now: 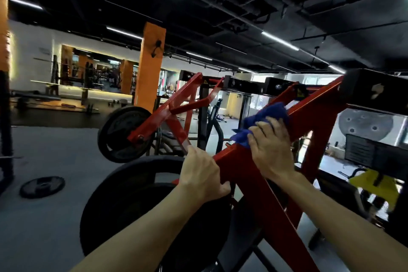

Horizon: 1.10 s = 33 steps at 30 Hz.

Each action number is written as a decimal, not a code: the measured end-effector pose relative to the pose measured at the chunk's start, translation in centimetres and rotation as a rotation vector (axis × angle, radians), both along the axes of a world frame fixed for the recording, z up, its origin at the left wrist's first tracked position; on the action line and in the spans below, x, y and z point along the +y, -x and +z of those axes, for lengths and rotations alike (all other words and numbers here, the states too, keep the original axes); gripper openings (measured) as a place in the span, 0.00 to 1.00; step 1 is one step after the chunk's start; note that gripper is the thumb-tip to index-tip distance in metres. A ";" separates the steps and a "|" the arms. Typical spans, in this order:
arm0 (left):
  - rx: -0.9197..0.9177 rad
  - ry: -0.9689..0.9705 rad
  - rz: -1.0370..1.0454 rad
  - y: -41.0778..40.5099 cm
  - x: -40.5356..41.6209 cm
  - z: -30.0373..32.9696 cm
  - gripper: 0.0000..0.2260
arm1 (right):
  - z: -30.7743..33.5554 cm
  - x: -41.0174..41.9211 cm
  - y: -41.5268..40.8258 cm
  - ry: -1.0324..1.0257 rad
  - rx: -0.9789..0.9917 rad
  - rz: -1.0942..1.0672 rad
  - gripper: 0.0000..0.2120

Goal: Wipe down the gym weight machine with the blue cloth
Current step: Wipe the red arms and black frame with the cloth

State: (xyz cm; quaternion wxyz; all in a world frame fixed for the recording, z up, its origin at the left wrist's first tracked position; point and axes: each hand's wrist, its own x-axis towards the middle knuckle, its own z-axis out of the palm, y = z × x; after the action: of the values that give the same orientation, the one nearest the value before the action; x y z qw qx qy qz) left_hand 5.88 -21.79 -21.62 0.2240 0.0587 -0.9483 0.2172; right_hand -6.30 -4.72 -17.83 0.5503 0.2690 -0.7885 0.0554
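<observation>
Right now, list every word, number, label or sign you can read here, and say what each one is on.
No text can be read anywhere in this view.
Yellow warning sticker on the far red arm of the weight machine: a dark symbol, too small to read.
Yellow sticker on the near red arm, above the blue cloth: blurred, unreadable.
Weight plate on the far arm: any raised markings are too dark and blurred.

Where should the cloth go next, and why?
Probably slide it further up the red arm. The right hand presses the blue cloth midway along it, the left hand grips the frame below, and bare red metal continues above.
</observation>
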 end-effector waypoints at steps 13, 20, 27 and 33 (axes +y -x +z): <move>-0.033 -0.029 -0.052 0.0 0.2 0.0 0.32 | 7.6 4.3 2.0 -0.630 -0.197 0.141 0.22; -0.005 -0.066 -0.080 0.0 -0.1 0.0 0.30 | 0.4 -3.8 -0.7 -0.868 -0.094 0.370 0.22; -0.004 -0.025 -0.061 0.3 0.1 -0.2 0.31 | 7.0 4.8 0.8 -0.648 -0.129 0.201 0.34; 0.100 -0.066 -0.101 1.0 0.2 -0.8 0.27 | -3.0 -2.1 0.2 -0.619 0.021 0.380 0.23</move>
State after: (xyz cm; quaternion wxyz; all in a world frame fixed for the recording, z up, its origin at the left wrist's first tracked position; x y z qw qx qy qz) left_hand 4.91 -21.59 -22.42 0.2797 0.0289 -0.9443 0.1710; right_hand -6.54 -6.80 -20.88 0.4307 0.5651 -0.6982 -0.0874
